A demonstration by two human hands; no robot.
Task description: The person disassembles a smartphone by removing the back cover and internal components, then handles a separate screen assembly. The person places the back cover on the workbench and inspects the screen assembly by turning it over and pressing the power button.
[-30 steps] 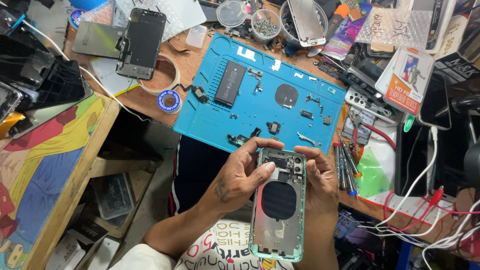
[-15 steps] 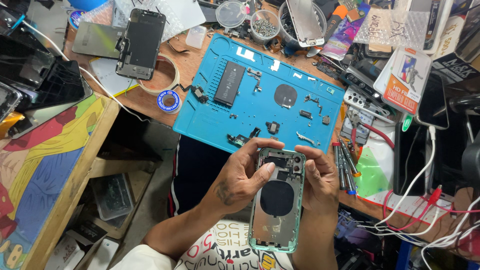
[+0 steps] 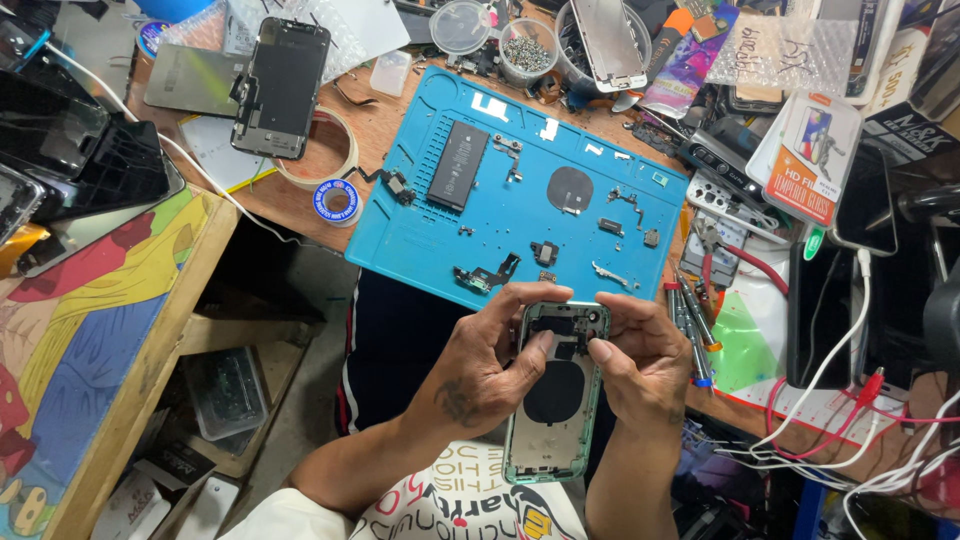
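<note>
Both hands hold an opened phone shell (image 3: 552, 400), pale green at its edges, over the person's lap, just below the near edge of the blue work mat (image 3: 420, 240). The left hand (image 3: 480, 370) wraps the shell's left side, fingers curled over its top corner and the thumb pressed flat on the inside near the camera end. The right hand (image 3: 645, 365) grips the right side, its fingers arched over the top edge and the thumb tip resting on the inner parts beside the left thumb. Both hands are closed on the shell, which lies lengthwise, its inside facing up, with a dark round pad in its middle.

On the mat lie a black battery (image 3: 458, 165), a dark round coil (image 3: 570, 190) and small loose parts and cables. To the left, on the wooden bench, a black phone screen (image 3: 280, 85) lies face down beside a roll of tape (image 3: 337, 200). Small screwdrivers (image 3: 690, 330) lie just right of the right hand, near white and red cables (image 3: 830, 400). A clear tub of screws (image 3: 527, 52) stands beyond the mat.
</note>
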